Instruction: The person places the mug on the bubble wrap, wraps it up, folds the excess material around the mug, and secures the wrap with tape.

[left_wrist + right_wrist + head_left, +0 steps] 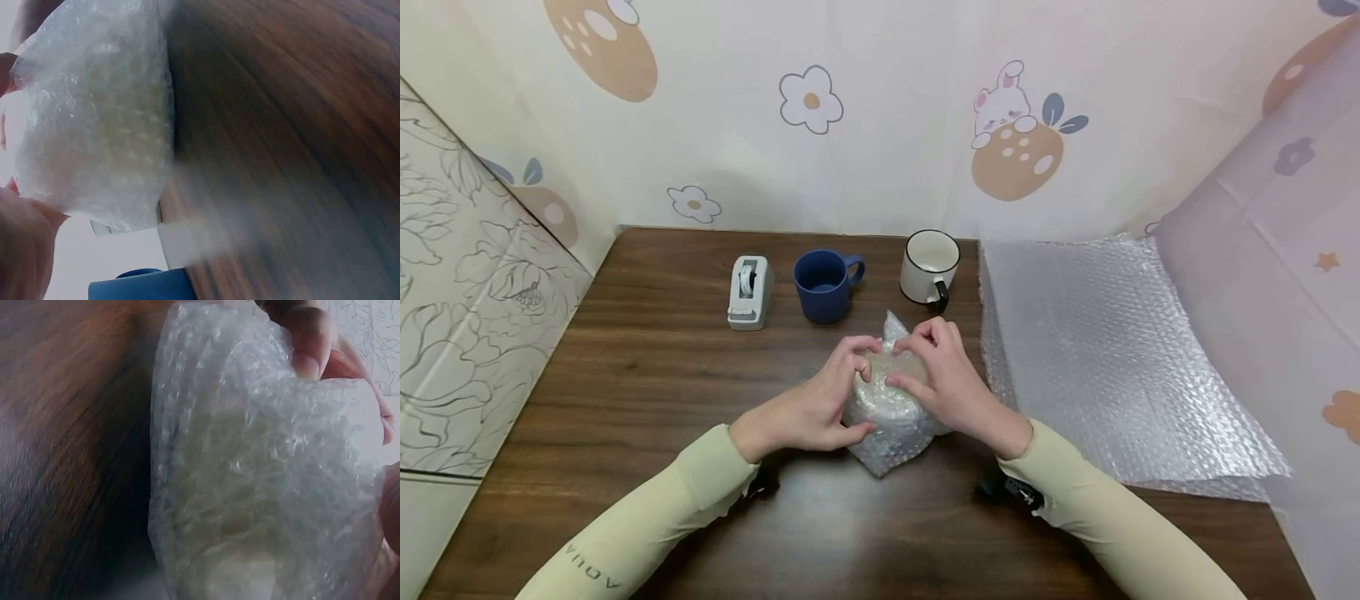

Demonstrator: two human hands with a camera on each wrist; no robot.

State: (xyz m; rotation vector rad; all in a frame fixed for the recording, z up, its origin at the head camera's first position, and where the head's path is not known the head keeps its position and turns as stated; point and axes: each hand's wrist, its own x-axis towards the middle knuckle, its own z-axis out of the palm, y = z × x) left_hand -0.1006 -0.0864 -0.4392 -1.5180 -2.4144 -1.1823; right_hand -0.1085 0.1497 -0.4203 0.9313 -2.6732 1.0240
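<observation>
Here, my left hand (820, 404), on the nine o'clock side, curls round a bubble-wrapped bundle (891, 412); my right hand (953, 375) clasps it from two o'clock, fingers bent over the film. Crinkled and glossy, it sits between them over the dark wood-grain table (647, 392), pointed corners at twelve and six. The wrist views add its dimpled side, yellowish within. The head view shows a whole round blue mug (822, 292) at eleven, a boxy tape dispenser (758, 292) at ten, a black-rimmed white mug (921, 271) past twelve, and a flat bubble-wrap sheet (1105, 358) toward three.
</observation>
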